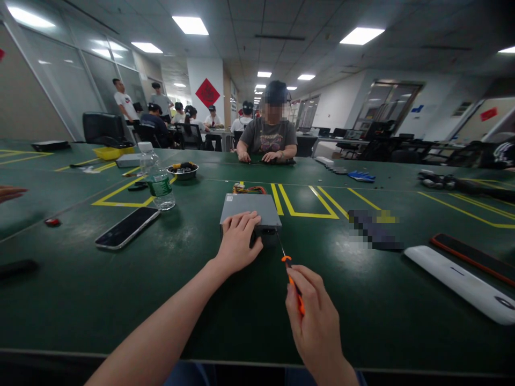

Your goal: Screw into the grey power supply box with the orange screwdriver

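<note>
A grey metal computer power supply point(251, 205) lies on the green table, with a bundle of coloured cables point(251, 189) at its far side. My left hand point(240, 241) grips it, fingers over the top and thumb down by the near face. That hand hides part of the near face; a dark socket shows to its right. In my right hand point(314, 305) is an orange and black screwdriver point(296, 295), held closed in the fingers. Its thin shaft points up to the box's near right corner. Whether the tip touches a screw is too small to tell.
Left of the box are a phone point(127, 228), a plastic water bottle point(157, 179) and a metal bowl point(183, 171) of small items. A long white case point(461, 281) lies on the right. Across the table sits a person point(269, 136); another hand point(12, 193) shows at the left edge.
</note>
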A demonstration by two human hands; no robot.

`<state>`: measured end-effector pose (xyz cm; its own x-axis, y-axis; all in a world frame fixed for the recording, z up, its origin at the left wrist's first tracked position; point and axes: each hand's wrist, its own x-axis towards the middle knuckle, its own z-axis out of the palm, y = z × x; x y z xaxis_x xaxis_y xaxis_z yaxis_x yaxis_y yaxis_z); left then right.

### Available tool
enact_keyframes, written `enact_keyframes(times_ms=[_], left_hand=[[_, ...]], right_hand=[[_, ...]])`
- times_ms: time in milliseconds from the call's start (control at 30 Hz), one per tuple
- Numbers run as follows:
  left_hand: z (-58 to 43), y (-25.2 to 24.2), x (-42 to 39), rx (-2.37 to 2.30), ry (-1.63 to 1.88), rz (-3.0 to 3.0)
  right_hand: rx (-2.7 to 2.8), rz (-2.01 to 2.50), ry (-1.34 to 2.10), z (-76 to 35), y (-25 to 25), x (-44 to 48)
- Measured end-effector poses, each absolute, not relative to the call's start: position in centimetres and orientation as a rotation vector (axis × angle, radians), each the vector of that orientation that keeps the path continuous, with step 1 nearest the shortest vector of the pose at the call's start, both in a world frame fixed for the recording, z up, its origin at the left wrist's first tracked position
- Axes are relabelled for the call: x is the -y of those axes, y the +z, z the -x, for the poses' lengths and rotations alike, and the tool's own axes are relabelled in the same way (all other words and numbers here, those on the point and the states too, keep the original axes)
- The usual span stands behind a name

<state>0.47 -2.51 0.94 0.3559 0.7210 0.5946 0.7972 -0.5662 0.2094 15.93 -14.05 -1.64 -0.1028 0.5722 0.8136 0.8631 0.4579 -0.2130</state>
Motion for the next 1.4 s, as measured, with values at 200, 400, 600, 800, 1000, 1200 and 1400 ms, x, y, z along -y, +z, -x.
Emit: enact_keyframes(times_ms=[200, 400, 600, 800, 1000, 1200, 1400], left_hand=[[-0.4, 0.9, 2.5, 1.418, -0.982, 2.484], [-0.5, 0.8, 2.3, 1.404, -0.994, 2.484], [-0.5, 0.9, 2.4, 1.409, -0.983, 2.497], [-0.5, 1.0, 2.4, 1.425, -0.971, 2.510], [-0.4, 0.9, 2.4, 1.413, -0.979, 2.510], [-0.5, 0.8, 2.4, 1.415, -0.985, 2.488], [-0.6, 0.8, 2.3, 1.426, -0.992, 2.490]], right_hand=[[1.698, 1.394, -0.389, -17.1, -1.6, 14.2], [1.840, 1.354, -0.447, -15.8, -1.1, 14.4], [1.782, 1.373, -0.500, -15.9, -0.3, 14.2], [1.639, 1.475, -0.402, -16.6, -0.8, 14.1], [1.642, 1.447, -0.338, -15.4, -1.9, 14.7], [1.686, 1.320, -0.422, -14.8, -1.8, 14.6], [1.666, 1.396, -0.505, -15.3, -1.7, 14.7]])
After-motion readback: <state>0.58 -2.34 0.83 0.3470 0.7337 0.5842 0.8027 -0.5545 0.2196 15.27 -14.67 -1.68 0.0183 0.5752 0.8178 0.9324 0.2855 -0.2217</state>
